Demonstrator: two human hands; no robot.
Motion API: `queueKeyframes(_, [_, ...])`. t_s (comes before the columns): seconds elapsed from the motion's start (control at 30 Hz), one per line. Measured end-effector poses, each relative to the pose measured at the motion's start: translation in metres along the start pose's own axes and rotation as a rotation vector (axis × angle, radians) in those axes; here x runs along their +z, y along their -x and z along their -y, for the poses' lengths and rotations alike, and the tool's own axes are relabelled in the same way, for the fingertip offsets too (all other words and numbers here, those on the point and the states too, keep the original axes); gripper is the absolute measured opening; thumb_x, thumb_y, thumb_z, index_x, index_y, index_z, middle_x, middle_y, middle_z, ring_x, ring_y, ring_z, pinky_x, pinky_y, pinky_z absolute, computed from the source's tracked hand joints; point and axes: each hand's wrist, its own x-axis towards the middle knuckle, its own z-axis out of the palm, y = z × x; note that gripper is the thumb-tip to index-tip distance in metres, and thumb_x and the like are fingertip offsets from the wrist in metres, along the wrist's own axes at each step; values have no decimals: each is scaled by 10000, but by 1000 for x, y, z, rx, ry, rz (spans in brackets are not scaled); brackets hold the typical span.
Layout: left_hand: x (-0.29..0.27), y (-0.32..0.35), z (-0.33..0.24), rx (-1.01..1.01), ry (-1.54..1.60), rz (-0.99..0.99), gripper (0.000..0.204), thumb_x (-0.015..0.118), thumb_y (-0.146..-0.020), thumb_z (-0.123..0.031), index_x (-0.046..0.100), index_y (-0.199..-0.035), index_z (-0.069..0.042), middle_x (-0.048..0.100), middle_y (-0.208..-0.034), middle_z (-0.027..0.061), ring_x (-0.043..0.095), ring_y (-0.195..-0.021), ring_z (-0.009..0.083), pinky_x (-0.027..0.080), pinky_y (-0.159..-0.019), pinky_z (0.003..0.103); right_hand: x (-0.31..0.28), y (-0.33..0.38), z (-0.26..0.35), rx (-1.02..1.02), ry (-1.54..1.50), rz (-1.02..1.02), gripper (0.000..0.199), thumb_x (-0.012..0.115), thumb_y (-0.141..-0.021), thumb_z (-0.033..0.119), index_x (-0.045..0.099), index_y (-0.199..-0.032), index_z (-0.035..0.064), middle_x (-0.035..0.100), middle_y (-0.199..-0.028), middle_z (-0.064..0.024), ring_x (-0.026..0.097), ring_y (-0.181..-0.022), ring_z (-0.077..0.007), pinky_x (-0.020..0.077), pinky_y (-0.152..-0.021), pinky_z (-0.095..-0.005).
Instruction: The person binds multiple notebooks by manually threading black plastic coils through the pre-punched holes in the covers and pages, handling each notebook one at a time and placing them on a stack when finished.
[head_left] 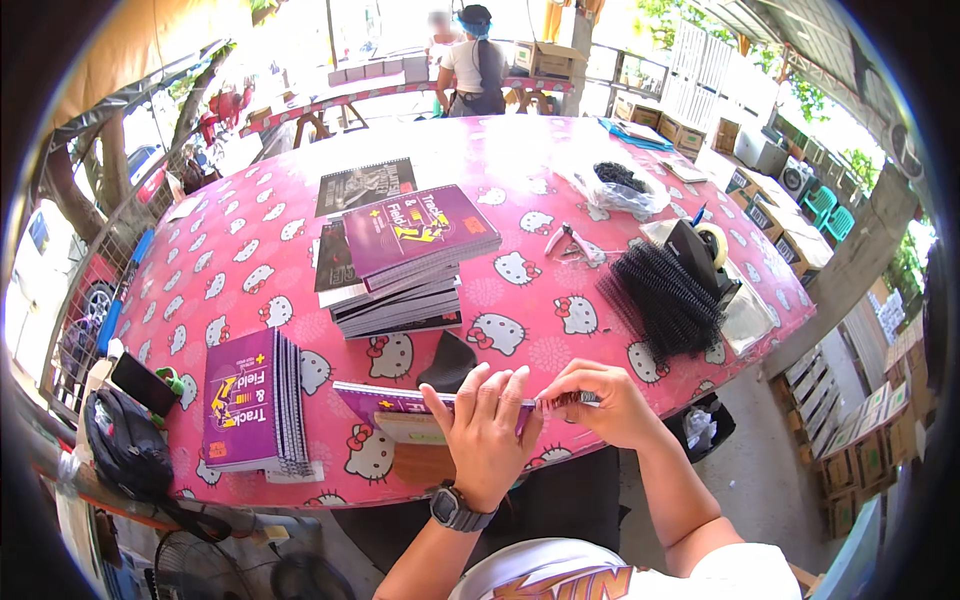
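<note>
My left hand (pixel 485 430) is closed over the upper edge of a purple book (pixel 375 403), which stands tilted near the table's front edge. At the right end of that book, my right hand (pixel 605 402) pinches a small dark reddish-brown piece (pixel 568 398), too small to name. To the left lies a pile of purple spiral-bound books (pixel 245 400), coils on its right side. Beyond my hands is a stack of purple-covered books (pixel 420 235), resting partly over black-covered ones (pixel 365 185). A bundle of black plastic binding coils (pixel 660 300) lies to the right.
Pink-handled pliers (pixel 572 243) lie beyond the coils, near a plastic bag of black material (pixel 620 185). A tape roll (pixel 714 243) sits at the right. A phone (pixel 145 383) and black bag (pixel 125 440) are far left. Someone (pixel 473 65) stands behind the table.
</note>
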Motion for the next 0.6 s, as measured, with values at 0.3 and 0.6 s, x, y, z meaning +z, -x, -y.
queueKeyframes(0.3, [-33, -7, 0, 24, 204, 211, 385, 690, -742, -204, 609, -1116, -163, 611, -998, -8, 546, -1036, 162, 23, -1084, 610, -4, -5, 21, -24, 251, 78, 292, 606, -859, 53, 577, -1149, 38, 608, -780, -93, 594, -687, -181, 492, -643, -306])
queueKeyframes(0.6, [-28, -7, 15, 145, 233, 226, 166, 640, -828, -275, 578, -960, -197, 555, -857, -71, 541, -878, 107, 259, -911, 394, -11, -75, -78, 328, -78, 593, 467, 640, -858, 266, 505, -1263, 75, 625, -946, -130, 598, -879, -177, 487, -791, -314])
